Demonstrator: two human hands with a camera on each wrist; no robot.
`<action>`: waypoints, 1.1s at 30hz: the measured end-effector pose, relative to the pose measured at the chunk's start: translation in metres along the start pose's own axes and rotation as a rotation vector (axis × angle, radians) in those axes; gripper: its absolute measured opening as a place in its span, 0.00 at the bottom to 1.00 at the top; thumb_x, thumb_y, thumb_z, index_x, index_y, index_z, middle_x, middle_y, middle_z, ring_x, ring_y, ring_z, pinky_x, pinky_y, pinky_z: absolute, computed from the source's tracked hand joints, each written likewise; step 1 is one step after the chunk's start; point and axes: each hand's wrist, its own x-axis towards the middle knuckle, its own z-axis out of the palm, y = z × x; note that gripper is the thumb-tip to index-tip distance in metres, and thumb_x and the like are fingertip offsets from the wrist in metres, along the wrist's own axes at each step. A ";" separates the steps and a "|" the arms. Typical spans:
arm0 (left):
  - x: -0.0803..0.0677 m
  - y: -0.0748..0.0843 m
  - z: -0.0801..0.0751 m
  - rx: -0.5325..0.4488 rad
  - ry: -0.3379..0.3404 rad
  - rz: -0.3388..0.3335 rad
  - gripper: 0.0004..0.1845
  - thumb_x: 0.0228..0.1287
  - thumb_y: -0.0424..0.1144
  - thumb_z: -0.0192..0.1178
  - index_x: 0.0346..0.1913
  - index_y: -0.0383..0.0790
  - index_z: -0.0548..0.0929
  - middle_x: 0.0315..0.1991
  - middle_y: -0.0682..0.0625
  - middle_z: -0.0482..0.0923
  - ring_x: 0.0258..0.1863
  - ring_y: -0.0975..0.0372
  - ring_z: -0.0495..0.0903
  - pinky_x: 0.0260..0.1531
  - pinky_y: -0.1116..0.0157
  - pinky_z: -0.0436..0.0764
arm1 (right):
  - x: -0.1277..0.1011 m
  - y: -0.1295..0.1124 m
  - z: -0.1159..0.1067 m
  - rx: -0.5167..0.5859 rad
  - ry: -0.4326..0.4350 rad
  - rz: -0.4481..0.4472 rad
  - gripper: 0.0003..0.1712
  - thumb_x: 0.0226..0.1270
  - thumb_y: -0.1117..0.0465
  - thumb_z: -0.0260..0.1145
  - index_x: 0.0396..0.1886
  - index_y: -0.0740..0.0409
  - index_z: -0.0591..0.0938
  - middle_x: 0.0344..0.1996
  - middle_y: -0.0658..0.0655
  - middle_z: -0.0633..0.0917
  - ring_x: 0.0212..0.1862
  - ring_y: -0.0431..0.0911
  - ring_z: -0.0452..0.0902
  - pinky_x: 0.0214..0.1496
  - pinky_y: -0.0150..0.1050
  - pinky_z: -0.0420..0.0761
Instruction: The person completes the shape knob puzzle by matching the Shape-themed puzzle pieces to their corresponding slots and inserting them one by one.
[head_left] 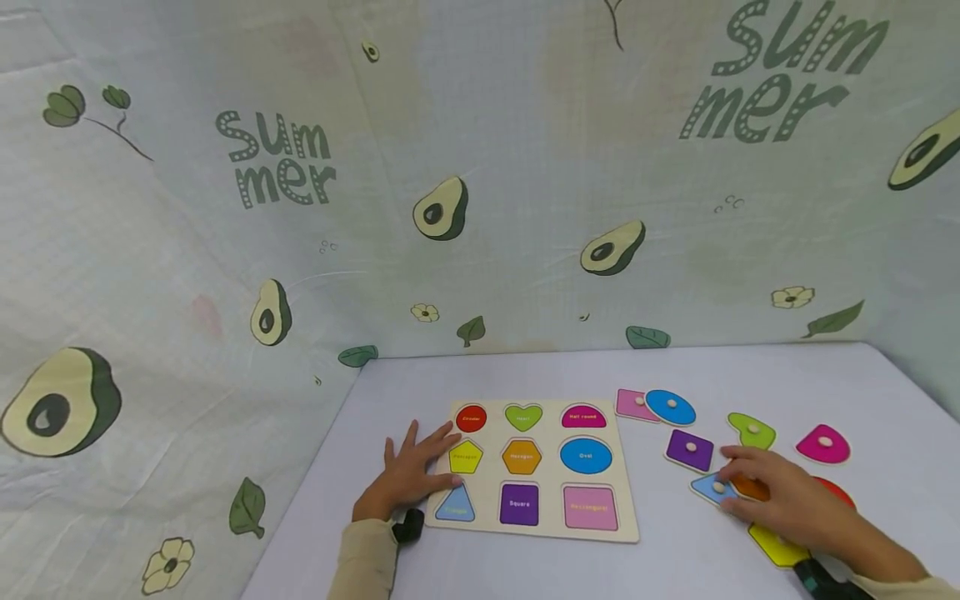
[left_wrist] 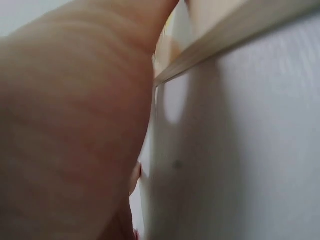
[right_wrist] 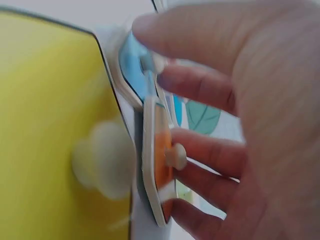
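Down at the lower right, the right hand (head_left: 787, 500) has fingers spread over the orange piece (head_left: 750, 488). It looks light, flat, stiff; lift by its knob (right_wrist: 176, 156). The left hand (head_left: 408, 475) presses flat on the board (head_left: 626, 517).

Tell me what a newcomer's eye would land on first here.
Probably the wooden shape board at the middle of the white table, its nine bright recesses empty, with the left hand resting flat on its left edge. To its right lie scattered knobbed pieces, and the right hand reaches over the orange piece and the blue triangle. Behind, an avocado-print cloth reading "summer" fills the backdrop.
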 end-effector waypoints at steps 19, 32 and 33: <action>-0.001 0.006 -0.003 -0.025 0.019 -0.005 0.43 0.53 0.68 0.66 0.74 0.63 0.69 0.77 0.59 0.58 0.78 0.39 0.38 0.64 0.28 0.29 | 0.007 -0.009 0.007 -0.085 0.054 0.038 0.07 0.58 0.51 0.77 0.36 0.38 0.87 0.57 0.67 0.80 0.59 0.70 0.71 0.52 0.69 0.77; -0.001 0.004 -0.002 -0.051 0.009 -0.011 0.44 0.52 0.69 0.66 0.74 0.62 0.70 0.78 0.59 0.57 0.78 0.39 0.37 0.64 0.29 0.26 | 0.011 -0.020 0.010 -0.030 0.091 0.070 0.15 0.59 0.43 0.75 0.41 0.44 0.88 0.55 0.64 0.82 0.57 0.69 0.74 0.48 0.65 0.81; -0.002 0.004 -0.001 -0.053 0.005 -0.014 0.44 0.52 0.69 0.66 0.74 0.62 0.70 0.78 0.58 0.57 0.78 0.39 0.37 0.64 0.29 0.26 | 0.011 -0.021 0.011 -0.019 0.090 0.071 0.15 0.59 0.43 0.75 0.41 0.43 0.87 0.55 0.64 0.82 0.58 0.69 0.74 0.48 0.65 0.81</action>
